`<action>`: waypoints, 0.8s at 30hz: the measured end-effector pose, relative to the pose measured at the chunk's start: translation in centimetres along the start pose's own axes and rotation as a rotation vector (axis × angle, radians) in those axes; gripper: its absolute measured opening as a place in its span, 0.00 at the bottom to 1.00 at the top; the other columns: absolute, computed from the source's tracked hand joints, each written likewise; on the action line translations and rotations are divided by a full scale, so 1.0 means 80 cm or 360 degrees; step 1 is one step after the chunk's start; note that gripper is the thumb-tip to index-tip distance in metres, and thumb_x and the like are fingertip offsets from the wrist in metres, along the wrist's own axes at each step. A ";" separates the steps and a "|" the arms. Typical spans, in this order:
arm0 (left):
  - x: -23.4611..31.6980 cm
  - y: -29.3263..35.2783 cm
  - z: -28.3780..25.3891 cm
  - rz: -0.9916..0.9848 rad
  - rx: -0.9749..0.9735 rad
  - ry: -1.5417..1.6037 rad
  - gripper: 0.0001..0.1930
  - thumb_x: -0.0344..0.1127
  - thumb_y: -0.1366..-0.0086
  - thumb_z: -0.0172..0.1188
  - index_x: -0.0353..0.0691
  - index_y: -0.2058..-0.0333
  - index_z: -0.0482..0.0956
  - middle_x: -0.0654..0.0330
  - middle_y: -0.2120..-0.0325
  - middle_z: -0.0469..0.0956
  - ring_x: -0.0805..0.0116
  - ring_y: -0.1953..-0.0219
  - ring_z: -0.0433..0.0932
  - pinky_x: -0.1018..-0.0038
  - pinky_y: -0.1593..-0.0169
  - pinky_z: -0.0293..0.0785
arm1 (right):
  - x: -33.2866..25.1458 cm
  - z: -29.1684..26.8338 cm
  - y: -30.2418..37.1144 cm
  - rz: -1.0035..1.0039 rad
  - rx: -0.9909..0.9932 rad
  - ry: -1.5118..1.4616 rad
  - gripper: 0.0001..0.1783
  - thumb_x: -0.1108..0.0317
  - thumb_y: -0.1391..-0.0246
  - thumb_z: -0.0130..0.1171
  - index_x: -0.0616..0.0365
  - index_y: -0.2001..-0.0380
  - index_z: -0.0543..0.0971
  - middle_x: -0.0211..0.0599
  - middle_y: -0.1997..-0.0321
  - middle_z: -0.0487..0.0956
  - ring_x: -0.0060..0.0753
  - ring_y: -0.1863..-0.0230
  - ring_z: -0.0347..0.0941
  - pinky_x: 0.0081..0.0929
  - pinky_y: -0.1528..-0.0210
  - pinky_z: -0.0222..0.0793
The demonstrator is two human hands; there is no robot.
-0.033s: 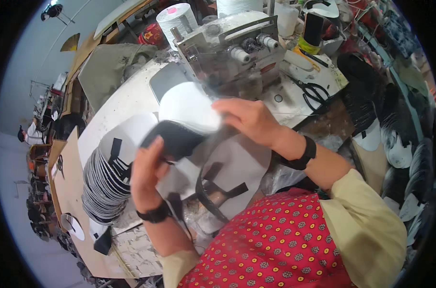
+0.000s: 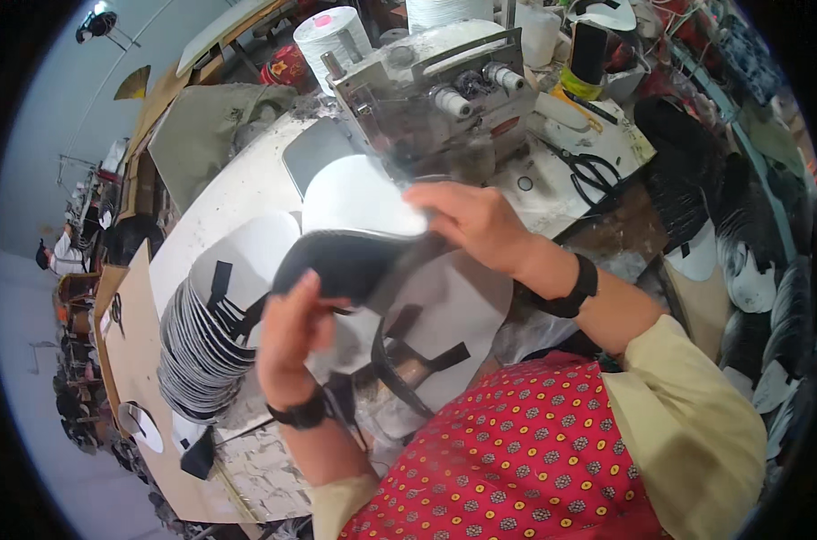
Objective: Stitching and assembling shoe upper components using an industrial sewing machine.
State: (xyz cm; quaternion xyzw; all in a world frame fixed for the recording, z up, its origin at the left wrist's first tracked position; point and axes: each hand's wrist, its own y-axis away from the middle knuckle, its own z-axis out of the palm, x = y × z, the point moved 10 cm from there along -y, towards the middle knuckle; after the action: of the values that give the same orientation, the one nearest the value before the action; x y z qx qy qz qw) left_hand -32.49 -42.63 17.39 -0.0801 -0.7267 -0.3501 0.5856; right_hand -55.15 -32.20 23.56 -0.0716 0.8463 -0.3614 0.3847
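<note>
Both hands are on a rounded fabric piece [image 2: 353, 193], white on its upper part, with a dark panel [image 2: 336, 263] curving below. My right hand [image 2: 476, 225] pinches the white part's right edge between thumb and fingers. At the dark panel's lower left edge, my left hand [image 2: 291, 337], a little blurred, has its fingers closed; the thumb's grip is partly hidden. A long dark strap [image 2: 386, 364] curves down below the piece. Beneath lies another pale rounded piece [image 2: 471, 292] with black tabs. Just left of my left hand stands a stack of similar pieces [image 2: 202, 360].
A sewing machine [image 2: 435, 103] stands directly ahead, with a white thread cone [image 2: 332, 40] behind it. Black-handled scissors [image 2: 593, 175] lie to its right. More finished-looking pieces [image 2: 746, 279] are piled at the far right. A small white disc-like piece [image 2: 141, 427] lies at the left table edge.
My left hand has shifted slightly down and right along the piece, and more of the dark panel shows. The right hand keeps its pinch. The whole view has moved a little.
</note>
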 end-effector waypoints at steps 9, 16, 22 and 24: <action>0.064 0.011 0.075 0.0927 0.0277 -0.0484 0.05 0.29 0.37 0.62 0.33 0.68 0.81 0.60 0.72 0.82 0.72 0.66 0.80 0.74 0.62 0.73 | 0.026 -0.005 0.044 0.0583 -0.0047 -0.0059 0.14 0.73 0.53 0.67 0.59 0.62 0.77 0.39 0.58 0.77 0.36 0.66 0.75 0.30 0.63 0.73; 0.149 0.010 0.049 0.2118 0.1307 -0.1838 0.36 0.42 0.49 0.72 0.42 0.42 0.69 0.54 0.47 0.72 0.54 0.42 0.68 0.60 0.35 0.55 | -0.036 0.097 0.073 -0.0116 -0.0875 0.0400 0.30 0.64 0.65 0.72 0.57 0.55 0.76 0.43 0.44 0.70 0.50 0.43 0.64 0.44 0.43 0.62; 0.142 -0.032 -0.004 0.1527 0.0708 -0.2626 0.18 0.28 0.43 0.54 0.51 0.53 0.76 0.66 0.67 0.75 0.66 0.67 0.77 0.64 0.64 0.70 | -0.067 0.067 0.066 -0.0435 -0.0716 0.0205 0.18 0.73 0.55 0.62 0.61 0.58 0.77 0.43 0.54 0.77 0.45 0.50 0.72 0.39 0.49 0.69; 0.119 -0.003 -0.026 0.1530 0.0911 -0.2856 0.19 0.28 0.44 0.56 0.51 0.53 0.77 0.65 0.66 0.74 0.67 0.67 0.76 0.67 0.68 0.69 | -0.058 0.052 0.077 -0.0313 -0.0701 0.0214 0.16 0.74 0.54 0.60 0.61 0.59 0.78 0.43 0.55 0.78 0.44 0.51 0.73 0.38 0.50 0.70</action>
State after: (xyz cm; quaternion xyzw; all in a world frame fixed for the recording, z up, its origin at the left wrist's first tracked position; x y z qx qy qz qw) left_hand -33.84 -46.87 26.04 -0.4478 -0.8405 0.2906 -0.0921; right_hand -48.06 -28.15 20.39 -0.2115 0.9173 -0.2080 0.2656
